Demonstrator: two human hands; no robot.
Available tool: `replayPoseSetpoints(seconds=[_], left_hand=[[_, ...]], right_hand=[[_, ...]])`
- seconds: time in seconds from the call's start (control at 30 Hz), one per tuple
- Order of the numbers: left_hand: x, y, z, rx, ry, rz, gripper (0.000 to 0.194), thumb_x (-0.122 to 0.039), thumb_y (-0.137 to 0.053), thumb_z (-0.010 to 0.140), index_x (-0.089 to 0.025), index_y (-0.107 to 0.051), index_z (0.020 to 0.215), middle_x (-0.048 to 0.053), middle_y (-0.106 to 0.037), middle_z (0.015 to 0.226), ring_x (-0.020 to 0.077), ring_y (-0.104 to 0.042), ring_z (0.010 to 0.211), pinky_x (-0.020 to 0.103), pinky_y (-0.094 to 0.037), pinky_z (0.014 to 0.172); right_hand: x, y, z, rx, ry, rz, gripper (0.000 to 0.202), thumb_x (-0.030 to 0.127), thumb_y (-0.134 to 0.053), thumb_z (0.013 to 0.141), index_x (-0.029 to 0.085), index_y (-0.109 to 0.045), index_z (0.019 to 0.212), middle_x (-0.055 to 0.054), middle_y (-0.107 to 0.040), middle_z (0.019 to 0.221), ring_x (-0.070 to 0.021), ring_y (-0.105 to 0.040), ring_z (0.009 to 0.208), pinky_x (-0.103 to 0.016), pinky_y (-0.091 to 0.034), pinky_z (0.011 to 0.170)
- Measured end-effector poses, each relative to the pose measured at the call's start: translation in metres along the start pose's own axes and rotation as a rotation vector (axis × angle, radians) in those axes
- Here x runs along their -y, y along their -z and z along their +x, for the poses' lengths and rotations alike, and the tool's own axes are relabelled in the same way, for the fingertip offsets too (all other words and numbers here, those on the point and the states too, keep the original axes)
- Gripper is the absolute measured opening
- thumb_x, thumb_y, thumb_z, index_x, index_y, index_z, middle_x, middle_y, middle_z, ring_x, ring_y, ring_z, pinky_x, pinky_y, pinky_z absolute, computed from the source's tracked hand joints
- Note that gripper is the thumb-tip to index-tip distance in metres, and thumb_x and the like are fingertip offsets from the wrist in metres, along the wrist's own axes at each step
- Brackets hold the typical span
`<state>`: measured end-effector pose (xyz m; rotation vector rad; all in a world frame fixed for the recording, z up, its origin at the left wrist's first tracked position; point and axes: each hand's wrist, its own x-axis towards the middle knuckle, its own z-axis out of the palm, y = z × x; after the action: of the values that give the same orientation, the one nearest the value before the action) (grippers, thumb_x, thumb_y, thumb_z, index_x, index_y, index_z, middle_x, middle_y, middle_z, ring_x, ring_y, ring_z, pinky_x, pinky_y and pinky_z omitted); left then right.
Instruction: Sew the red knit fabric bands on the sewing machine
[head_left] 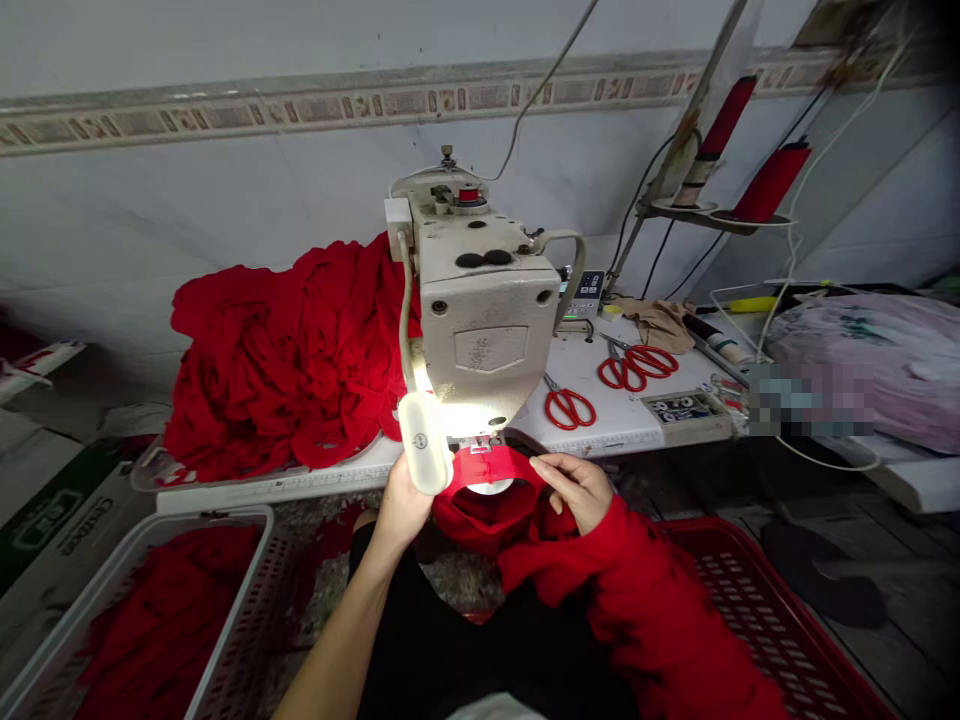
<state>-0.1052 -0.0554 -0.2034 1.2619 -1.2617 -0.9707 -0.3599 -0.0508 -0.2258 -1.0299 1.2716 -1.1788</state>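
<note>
A red garment piece (pixel 487 468) lies under the needle of a beige sewing machine (pixel 484 320), lit by a small white lamp (pixel 422 442). My left hand (pixel 400 508) holds the cloth from the left, partly hidden behind the lamp. My right hand (pixel 574 488) pinches the red fabric on the right of the needle. The rest of the garment (pixel 645 610) drapes over my right forearm and lap.
A heap of red cloth (pixel 285 360) sits left of the machine on the white table (pixel 615 425). Red scissors (pixel 568 405) and a second pair (pixel 637 365) lie to the right. Grey basket (pixel 150 610) at left, red basket (pixel 765 620) at right, thread cones (pixel 772 180) behind.
</note>
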Motion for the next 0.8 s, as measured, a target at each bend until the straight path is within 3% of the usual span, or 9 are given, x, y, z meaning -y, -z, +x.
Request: replayPoseSetpoints(seconds=[0.1,0.23,0.33,0.43,0.53,0.63,0.67,0.73,0.8], left_hand=[[0.014,0.023,-0.006,0.039,0.076,0.063,0.024,-0.035,-0.08,0.078,-0.014,-0.072,0.086,0.005,-0.072,0.079,0.0165,-0.065,0.072,0.024,-0.055,0.066],[0.027,0.05,-0.011,0.133,0.202,0.012,0.031,-0.043,-0.078,0.083,-0.012,-0.074,0.086,-0.003,-0.055,0.054,0.0066,-0.041,0.044,0.017,-0.034,0.041],[0.029,0.049,-0.016,0.121,0.255,-0.121,0.036,-0.048,-0.077,0.085,-0.013,-0.071,0.089,-0.007,-0.046,0.052,0.0032,-0.027,0.04,0.014,-0.024,0.036],[0.025,0.032,-0.026,0.098,0.315,-0.215,0.042,-0.054,-0.074,0.086,-0.015,-0.069,0.098,-0.009,-0.042,0.051,0.0021,-0.022,0.036,0.014,-0.017,0.033],[0.019,0.015,-0.04,0.135,0.327,-0.178,0.042,-0.056,-0.071,0.088,-0.015,-0.068,0.094,-0.009,-0.04,0.049,0.0027,-0.026,0.034,0.015,-0.018,0.033],[0.011,0.013,-0.052,0.348,0.269,-0.102,0.038,-0.049,-0.072,0.09,-0.013,-0.069,0.079,-0.004,-0.051,0.055,0.005,-0.04,0.041,0.016,-0.029,0.04],[0.009,0.014,-0.054,0.459,0.231,-0.096,0.036,-0.045,-0.074,0.089,-0.012,-0.071,0.077,0.0,-0.057,0.06,0.0063,-0.046,0.046,0.017,-0.033,0.043],[0.003,0.018,-0.056,0.617,0.151,-0.117,0.031,-0.039,-0.075,0.089,-0.011,-0.074,0.074,0.005,-0.066,0.072,0.009,-0.052,0.055,0.019,-0.039,0.05],[-0.004,0.018,-0.056,0.605,0.086,-0.117,0.028,-0.036,-0.076,0.089,-0.011,-0.075,0.075,0.008,-0.07,0.079,0.0108,-0.055,0.061,0.02,-0.041,0.053]], right_hand=[[-0.005,0.0,-0.014,-0.047,0.02,0.009,0.054,0.06,-0.084,0.074,0.017,-0.077,0.106,-0.007,-0.076,0.093,-0.0103,-0.056,0.051,-0.024,-0.047,0.047],[-0.005,-0.012,-0.041,0.094,-0.012,-0.026,0.045,0.06,-0.076,0.082,0.015,-0.075,0.086,-0.006,-0.073,0.073,-0.009,-0.053,0.043,-0.022,-0.04,0.041],[-0.012,-0.031,-0.054,0.188,-0.038,-0.032,0.044,0.058,-0.076,0.082,0.014,-0.073,0.08,-0.005,-0.069,0.061,-0.0124,-0.058,0.045,-0.023,-0.043,0.043],[-0.016,-0.045,-0.056,0.23,-0.004,-0.083,0.04,0.054,-0.076,0.082,0.014,-0.074,0.077,-0.005,-0.068,0.059,-0.0154,-0.063,0.051,-0.026,-0.051,0.051],[-0.009,-0.048,-0.053,0.234,0.132,-0.192,0.035,0.048,-0.083,0.077,0.014,-0.079,0.083,-0.009,-0.074,0.076,-0.016,-0.064,0.06,-0.025,-0.048,0.051],[0.005,-0.041,-0.054,0.35,0.162,-0.182,0.042,0.049,-0.082,0.081,0.016,-0.079,0.107,-0.011,-0.077,0.099,-0.0141,-0.063,0.062,-0.024,-0.048,0.052],[0.009,-0.038,-0.056,0.399,0.134,-0.156,0.041,0.051,-0.076,0.086,0.015,-0.078,0.107,-0.01,-0.077,0.093,-0.0137,-0.062,0.059,-0.024,-0.048,0.053],[0.015,-0.032,-0.061,0.491,0.063,-0.155,0.043,0.054,-0.065,0.094,0.013,-0.077,0.088,-0.005,-0.07,0.068,-0.0131,-0.057,0.052,-0.024,-0.044,0.049],[0.019,-0.028,-0.066,0.604,0.016,-0.261,0.046,0.052,-0.063,0.095,0.014,-0.07,0.07,0.0,-0.057,0.051,-0.0109,-0.049,0.045,-0.023,-0.034,0.044]])
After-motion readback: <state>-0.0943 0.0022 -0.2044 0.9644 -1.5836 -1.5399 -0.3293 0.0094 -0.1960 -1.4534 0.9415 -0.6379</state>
